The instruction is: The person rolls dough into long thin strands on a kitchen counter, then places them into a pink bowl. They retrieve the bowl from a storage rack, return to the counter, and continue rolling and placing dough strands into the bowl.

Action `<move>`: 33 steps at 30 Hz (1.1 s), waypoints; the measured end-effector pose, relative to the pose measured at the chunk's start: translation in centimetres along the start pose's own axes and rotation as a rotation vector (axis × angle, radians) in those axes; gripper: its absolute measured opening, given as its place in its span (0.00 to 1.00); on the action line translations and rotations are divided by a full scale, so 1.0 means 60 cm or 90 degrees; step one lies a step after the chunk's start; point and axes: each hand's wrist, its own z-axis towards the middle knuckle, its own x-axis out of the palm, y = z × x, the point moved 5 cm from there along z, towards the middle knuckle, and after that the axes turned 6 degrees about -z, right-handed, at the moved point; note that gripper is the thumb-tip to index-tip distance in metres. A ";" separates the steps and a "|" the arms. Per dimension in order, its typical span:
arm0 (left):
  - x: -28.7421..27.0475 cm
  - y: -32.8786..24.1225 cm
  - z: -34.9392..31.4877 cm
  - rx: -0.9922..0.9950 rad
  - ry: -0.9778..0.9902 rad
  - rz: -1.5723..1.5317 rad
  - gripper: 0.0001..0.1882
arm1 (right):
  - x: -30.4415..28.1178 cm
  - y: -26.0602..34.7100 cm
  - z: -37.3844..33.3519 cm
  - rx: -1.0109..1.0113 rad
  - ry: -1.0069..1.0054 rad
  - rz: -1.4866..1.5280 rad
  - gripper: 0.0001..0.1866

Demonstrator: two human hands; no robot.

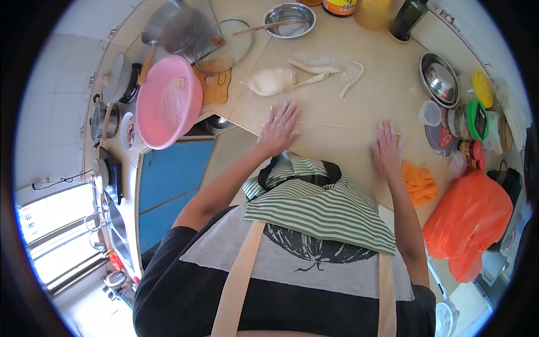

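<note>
My left hand (279,129) lies flat on the tan countertop, fingers stretched forward and dusted with flour. To the right, my right hand (387,149) also rests palm down with its fingers extended. Between them runs a thin pale strand (342,128), apparently dough, its ends passing by or under the hands; exactly where is unclear. Beyond my left hand sits a rounded lump of dough (272,82). Dough strips (312,67) lie against its right side, and a bent dough strip (355,78) lies apart farther right. Loose flour is scattered around them.
A pink basin (193,92) with dough residue stands at left, beside a wooden board (219,84) and a glass lid (247,45). A metal bowl (275,14) with chopsticks is at the back. Steel bowls (438,78), jars (477,121), an orange cloth (418,182) and a red bag (471,210) line the right.
</note>
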 end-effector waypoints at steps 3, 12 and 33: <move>-0.011 0.006 0.007 -0.003 -0.037 0.028 0.37 | -0.009 -0.013 0.016 0.063 -0.077 0.036 0.34; 0.030 -0.132 0.077 0.187 -0.049 -0.100 0.37 | -0.026 0.158 0.048 -0.088 0.049 0.077 0.34; 0.040 -0.124 0.091 0.126 -0.051 0.001 0.39 | -0.033 0.183 0.063 -0.166 0.001 -0.002 0.36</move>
